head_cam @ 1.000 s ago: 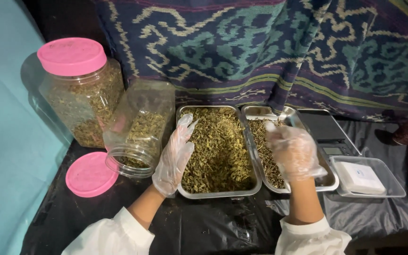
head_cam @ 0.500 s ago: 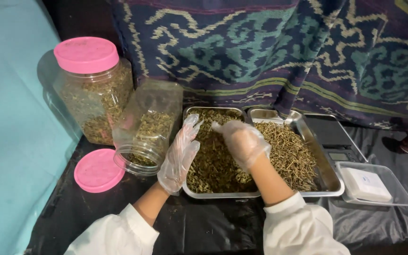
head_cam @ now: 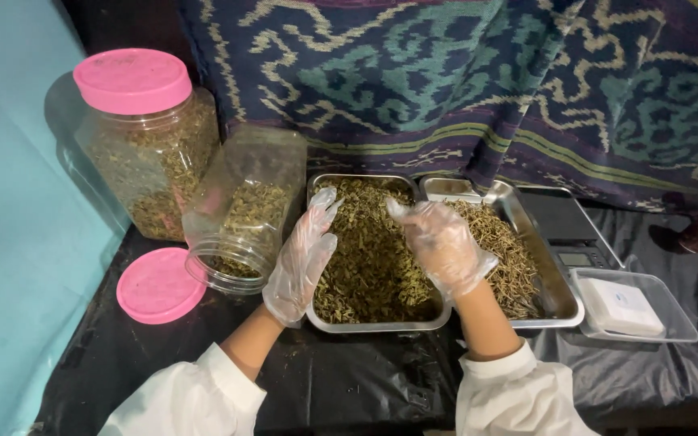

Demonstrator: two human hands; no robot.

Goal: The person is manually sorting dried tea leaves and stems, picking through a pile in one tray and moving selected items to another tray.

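The left hand (head_cam: 300, 260), in a clear disposable glove, rests along the left rim of the left steel tray (head_cam: 377, 324), fingers stretched out and apart, clamped on nothing. That tray is filled with dried green leaves (head_cam: 365, 258). The right hand (head_cam: 443, 246), also gloved, hovers over the right part of the same tray, fingers loosely curled with the tips pointing toward the leaves; whether its grip has closed on any leaf cannot be told. Just right of that tray, touching it, sits a second steel tray (head_cam: 557, 300) holding dried stems (head_cam: 502, 246). Left of the leaf tray a clear open jar (head_cam: 244, 218) lies tilted with its mouth toward the person, partly filled with leaves. Its pink lid (head_cam: 159, 285) lies flat on the black counter (head_cam: 349, 387), left of the jar's mouth. Behind and left of the tilted jar stands a closed jar (head_cam: 143, 141) with a pink cap. Right of the stem tray are a digital scale (head_cam: 567, 230) and a clear plastic box (head_cam: 636, 307)
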